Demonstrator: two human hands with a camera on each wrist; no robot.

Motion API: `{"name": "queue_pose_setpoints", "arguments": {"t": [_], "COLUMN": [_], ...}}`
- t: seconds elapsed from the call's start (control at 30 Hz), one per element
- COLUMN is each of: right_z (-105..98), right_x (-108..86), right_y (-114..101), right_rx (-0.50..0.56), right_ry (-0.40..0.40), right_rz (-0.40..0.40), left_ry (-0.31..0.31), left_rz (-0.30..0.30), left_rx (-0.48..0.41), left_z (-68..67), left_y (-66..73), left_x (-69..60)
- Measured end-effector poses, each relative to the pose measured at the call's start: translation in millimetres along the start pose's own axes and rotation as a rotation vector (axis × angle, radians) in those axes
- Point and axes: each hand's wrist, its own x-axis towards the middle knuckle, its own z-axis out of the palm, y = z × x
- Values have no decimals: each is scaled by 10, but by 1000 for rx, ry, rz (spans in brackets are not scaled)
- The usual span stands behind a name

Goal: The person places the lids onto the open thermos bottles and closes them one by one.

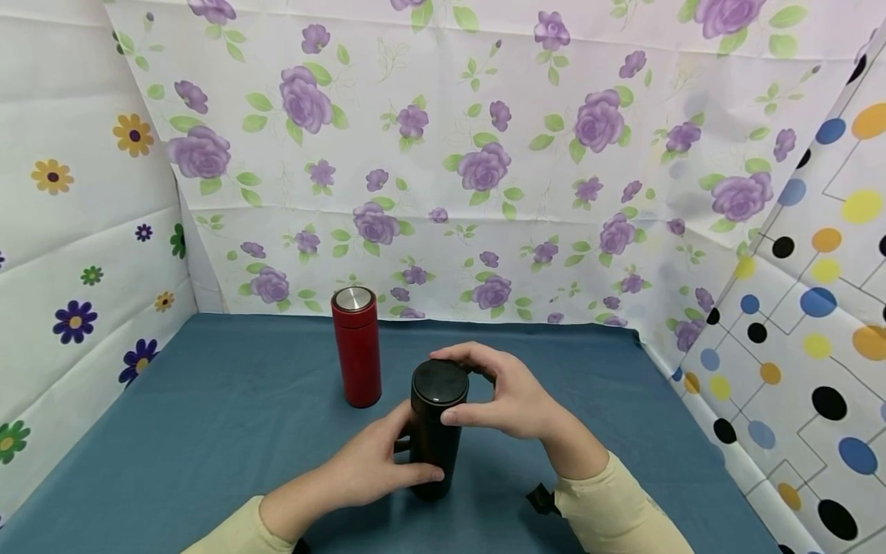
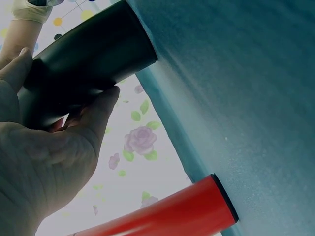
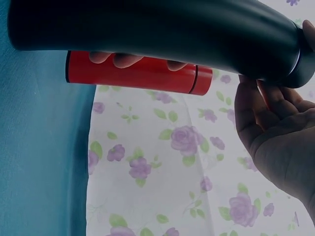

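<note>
A black thermos (image 1: 431,442) stands upright on the blue cloth, its glossy dark lid (image 1: 440,382) on top. Around the lower body, my left hand (image 1: 367,465) grips it, thumb at the front and fingers behind. My right hand (image 1: 508,392) holds the lid end from the right, with the thumb on the near side and the fingers at the far side. In the right wrist view, a thin seam shows between body and lid (image 3: 301,73). Behind and to the left is a red thermos (image 1: 358,358) with a silver top, touched by neither hand.
Blue cloth (image 1: 228,415) covers the table. A curtain with purple flowers (image 1: 484,169) hangs behind it, and patterned sheets (image 1: 782,369) close off the sides. A small black object (image 1: 542,498) shows by the right sleeve.
</note>
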Motion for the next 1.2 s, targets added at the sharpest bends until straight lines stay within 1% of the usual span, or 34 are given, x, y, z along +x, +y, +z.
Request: {"name": "queue_pose_setpoints", "arguments": {"t": [0.4,0.77,0.93,1.2], "right_z": [17,59,62,39], "right_x": [-10,-6,-3,-5], "right_y": [-89,-125,-107,-63], "right_rx": [-60,-94,-70,35], "right_ry": [40,77,73,16], "right_rz": [29,69,78,75], "left_ry": [22,29,24,11], "left_rz": [20,8,5,-2], "left_rx": [10,12,8,7], "left_z": [7,12,8,-4], "left_y": [6,3,0,-7], "left_x": [6,-6,-7,-3]}}
